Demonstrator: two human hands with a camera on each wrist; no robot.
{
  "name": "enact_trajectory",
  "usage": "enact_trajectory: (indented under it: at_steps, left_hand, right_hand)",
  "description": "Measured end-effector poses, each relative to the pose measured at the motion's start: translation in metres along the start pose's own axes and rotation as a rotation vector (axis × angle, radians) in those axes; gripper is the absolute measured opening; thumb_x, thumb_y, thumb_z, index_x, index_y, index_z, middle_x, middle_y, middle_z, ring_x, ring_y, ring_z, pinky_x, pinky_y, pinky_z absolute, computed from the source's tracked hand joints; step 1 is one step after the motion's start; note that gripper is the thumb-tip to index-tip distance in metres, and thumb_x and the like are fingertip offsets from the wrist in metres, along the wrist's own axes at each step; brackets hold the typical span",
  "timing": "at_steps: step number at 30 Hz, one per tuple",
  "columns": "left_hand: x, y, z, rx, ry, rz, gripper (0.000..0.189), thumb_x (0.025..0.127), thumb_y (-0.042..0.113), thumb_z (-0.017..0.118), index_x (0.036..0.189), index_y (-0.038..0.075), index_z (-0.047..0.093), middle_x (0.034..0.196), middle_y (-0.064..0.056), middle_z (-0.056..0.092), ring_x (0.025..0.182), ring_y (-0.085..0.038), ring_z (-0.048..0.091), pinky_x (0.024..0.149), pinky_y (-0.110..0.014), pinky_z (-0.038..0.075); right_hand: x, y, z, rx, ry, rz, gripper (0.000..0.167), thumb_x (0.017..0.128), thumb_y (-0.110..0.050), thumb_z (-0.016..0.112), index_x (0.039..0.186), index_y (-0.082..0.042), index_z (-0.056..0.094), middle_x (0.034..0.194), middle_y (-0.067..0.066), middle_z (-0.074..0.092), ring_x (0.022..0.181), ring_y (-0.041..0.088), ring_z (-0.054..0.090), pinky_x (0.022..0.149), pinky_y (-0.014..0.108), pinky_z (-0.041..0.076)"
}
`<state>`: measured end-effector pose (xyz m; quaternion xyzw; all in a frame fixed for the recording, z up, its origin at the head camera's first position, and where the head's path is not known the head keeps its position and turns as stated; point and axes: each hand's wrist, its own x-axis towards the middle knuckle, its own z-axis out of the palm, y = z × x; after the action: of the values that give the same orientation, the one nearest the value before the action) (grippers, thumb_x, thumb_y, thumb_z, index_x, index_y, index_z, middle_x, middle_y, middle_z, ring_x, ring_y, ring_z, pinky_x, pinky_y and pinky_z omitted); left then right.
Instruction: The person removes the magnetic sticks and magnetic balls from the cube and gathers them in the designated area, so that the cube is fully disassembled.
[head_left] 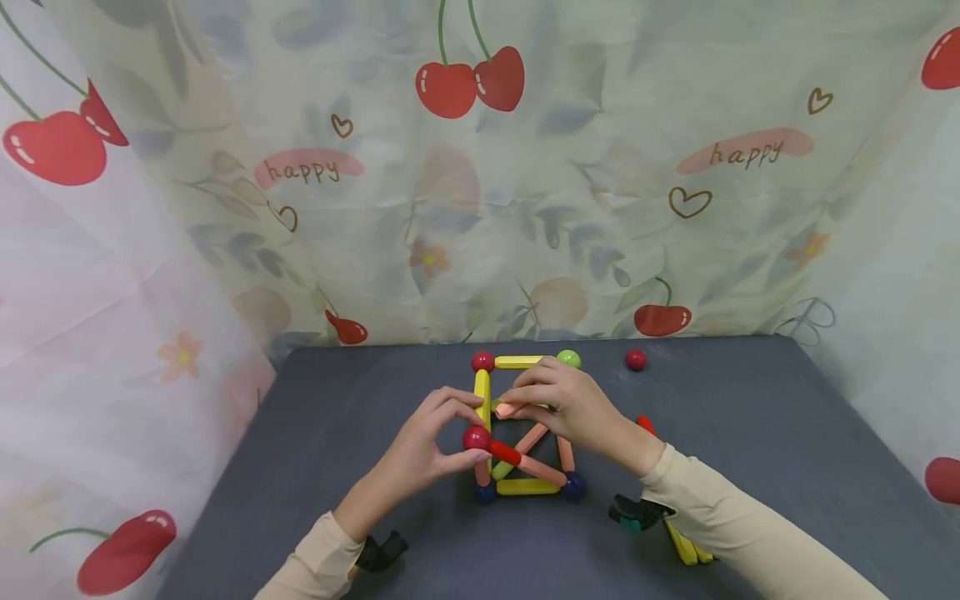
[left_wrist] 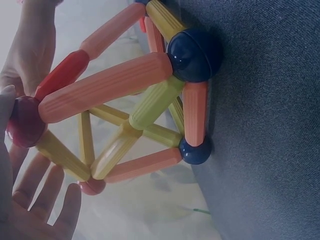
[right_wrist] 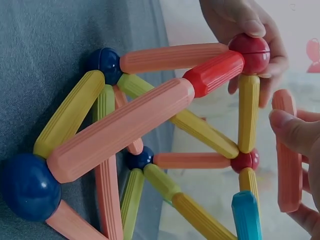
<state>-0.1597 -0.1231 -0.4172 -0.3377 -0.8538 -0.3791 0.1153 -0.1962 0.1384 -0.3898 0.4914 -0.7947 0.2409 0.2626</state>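
A frame of magnetic rods and balls stands on the dark table (head_left: 360, 367). My left hand (head_left: 420, 442) pinches the red ball (head_left: 477, 438) at its upper near-left corner between thumb and fingers. From that ball a red rod (right_wrist: 215, 74) and a salmon rod (right_wrist: 125, 130), end to end, slope down to a navy ball (right_wrist: 31, 186). My right hand (head_left: 566, 400) holds a separate salmon rod (right_wrist: 286, 155) above the frame, apart from the balls in the right wrist view. A light green ball (head_left: 568, 358) tops the far right corner, partly behind that hand.
A loose red ball (head_left: 636, 359) lies at the back right. Beside the right forearm are a red rod (head_left: 646, 423) and several yellow rods (head_left: 681, 546), partly covered by the sleeve. A printed curtain (head_left: 480, 208) hangs behind the table.
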Motion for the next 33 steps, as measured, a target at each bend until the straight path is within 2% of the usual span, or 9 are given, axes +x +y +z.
enact_trajectory:
  at_steps: [6,13,20,24,28,30,33]
  left_hand:
    - [0.000,-0.001,0.000,-0.002,0.004,0.024,0.030,0.082,0.036,0.081,0.103,0.026,0.062,0.128,0.005,0.060,0.121,-0.018,0.054,0.099,-0.042,0.052]
    - [-0.001,-0.001,-0.001,0.005,0.007,0.027,0.030,0.082,0.035,0.081,0.103,0.026,0.062,0.128,0.004,0.060,0.121,-0.015,0.054,0.100,-0.043,0.052]
    - [-0.001,0.002,-0.001,0.005,0.000,-0.009,0.031,0.080,0.035,0.083,0.102,0.025,0.062,0.129,0.005,0.060,0.122,-0.015,0.053,0.100,-0.043,0.052]
    - [-0.001,0.002,-0.001,0.009,-0.002,-0.025,0.032,0.080,0.034,0.083,0.102,0.025,0.063,0.128,0.005,0.060,0.121,-0.015,0.053,0.099,-0.043,0.053]
    - [-0.001,0.002,-0.001,0.008,-0.004,-0.026,0.031,0.080,0.032,0.083,0.103,0.025,0.063,0.128,0.005,0.060,0.121,-0.015,0.054,0.099,-0.043,0.053]
    - [-0.001,0.002,-0.001,0.004,-0.007,-0.028,0.031,0.081,0.032,0.083,0.103,0.025,0.062,0.128,0.005,0.060,0.121,-0.016,0.054,0.099,-0.043,0.053]
    - [-0.001,0.002,-0.001,0.000,-0.008,-0.032,0.031,0.081,0.032,0.083,0.103,0.026,0.062,0.129,0.005,0.060,0.121,-0.016,0.054,0.100,-0.043,0.053]
  right_hand:
    - [-0.003,0.000,-0.003,0.033,-0.006,0.038,0.030,0.077,-0.015,0.083,0.106,-0.020,0.077,0.098,-0.005,0.071,0.094,0.011,0.057,0.074,0.024,0.053]
    - [-0.008,-0.003,-0.011,0.088,-0.010,0.111,0.027,0.081,-0.021,0.081,0.107,-0.022,0.077,0.101,-0.007,0.073,0.093,0.009,0.061,0.072,0.022,0.052]
    - [-0.022,-0.004,-0.028,0.178,-0.041,0.309,0.028,0.082,-0.022,0.081,0.109,-0.026,0.075,0.099,-0.011,0.068,0.079,0.002,0.056,0.063,0.021,0.049]
    - [-0.035,-0.002,-0.037,0.255,-0.033,0.387,0.028,0.083,-0.018,0.079,0.110,-0.025,0.074,0.097,-0.010,0.068,0.074,0.000,0.056,0.065,0.023,0.052]
    - [-0.051,0.004,-0.044,0.271,-0.025,0.463,0.024,0.086,-0.021,0.077,0.109,-0.028,0.073,0.092,-0.012,0.068,0.076,0.000,0.059,0.068,0.024,0.055]
    - [-0.061,0.006,-0.049,0.273,-0.038,0.532,0.023,0.087,-0.025,0.076,0.109,-0.031,0.072,0.093,-0.013,0.069,0.078,0.001,0.061,0.068,0.024,0.055]
    - [-0.075,0.008,-0.058,0.312,-0.067,0.687,0.023,0.089,-0.032,0.074,0.112,-0.033,0.071,0.097,-0.012,0.071,0.080,0.004,0.064,0.068,0.024,0.055]
